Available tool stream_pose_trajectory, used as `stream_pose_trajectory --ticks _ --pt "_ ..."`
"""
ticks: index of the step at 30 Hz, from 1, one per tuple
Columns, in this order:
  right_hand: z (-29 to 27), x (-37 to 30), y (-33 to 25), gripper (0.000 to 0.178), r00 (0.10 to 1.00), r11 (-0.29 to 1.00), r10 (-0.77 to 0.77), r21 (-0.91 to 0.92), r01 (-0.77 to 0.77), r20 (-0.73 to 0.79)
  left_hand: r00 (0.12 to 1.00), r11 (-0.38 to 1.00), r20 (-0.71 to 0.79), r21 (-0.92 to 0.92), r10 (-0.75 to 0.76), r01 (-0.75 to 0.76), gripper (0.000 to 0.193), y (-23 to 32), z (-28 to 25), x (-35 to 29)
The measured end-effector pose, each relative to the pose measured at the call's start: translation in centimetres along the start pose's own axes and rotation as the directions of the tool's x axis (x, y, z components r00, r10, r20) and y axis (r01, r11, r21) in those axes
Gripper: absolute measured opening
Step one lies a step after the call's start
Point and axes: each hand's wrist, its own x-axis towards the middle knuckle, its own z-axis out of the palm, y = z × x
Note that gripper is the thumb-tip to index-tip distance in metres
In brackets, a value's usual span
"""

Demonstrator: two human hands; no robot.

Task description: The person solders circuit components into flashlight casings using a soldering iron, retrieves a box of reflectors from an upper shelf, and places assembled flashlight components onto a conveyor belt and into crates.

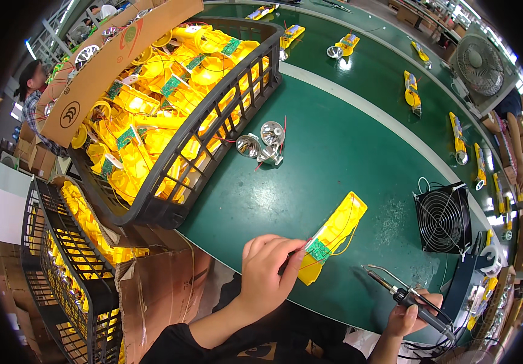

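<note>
A yellow plastic lamp housing [340, 221] lies slantwise on the green bench in front of me. A small green circuit board [318, 250] sits on its near half, with thin red and yellow wires looping off it. Thumb and forefinger of my left hand [270, 267] are pinched together at the board's left edge; whatever is between the fingertips is too small to make out. My right hand [418, 312] grips a soldering iron [404, 297] with a thin metal feed tube along it. The iron's tip points left, apart from the housing.
Left, a black crate [173, 203] overflows with yellow housings and boards. Three silver reflector cups [267, 144] with wires lie beside it. A black square fan [443, 218] stands at the right. Beyond a pale rail, yellow lamp parts [412, 91] are spaced along a green belt.
</note>
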Motion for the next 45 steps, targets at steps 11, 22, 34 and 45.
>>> stream_pose_trajectory --ticks 11,22,34,45 --pt "1.7 1.0 -2.1 0.039 0.980 0.992 -0.126 0.002 0.128 0.152 0.984 0.982 -0.151 -0.143 0.099 -0.121 0.016 -0.9 0.5 -0.7" --pt "3.8 -0.7 -2.5 0.043 0.989 0.999 -0.038 0.000 0.038 0.142 0.977 0.976 -0.150 -0.133 0.153 -0.173 0.021 -1.0 0.4 -1.1" --pt "3.5 -1.3 -0.1 0.039 0.920 0.974 -0.224 0.033 0.226 0.321 0.974 0.991 -0.191 -0.031 0.122 -0.130 0.017 -0.8 1.2 -0.9" --pt "3.9 -1.3 0.0 0.038 0.909 0.982 -0.179 0.012 0.188 0.376 0.974 0.991 -0.193 -0.024 0.123 -0.130 0.017 -0.8 1.3 -0.8"
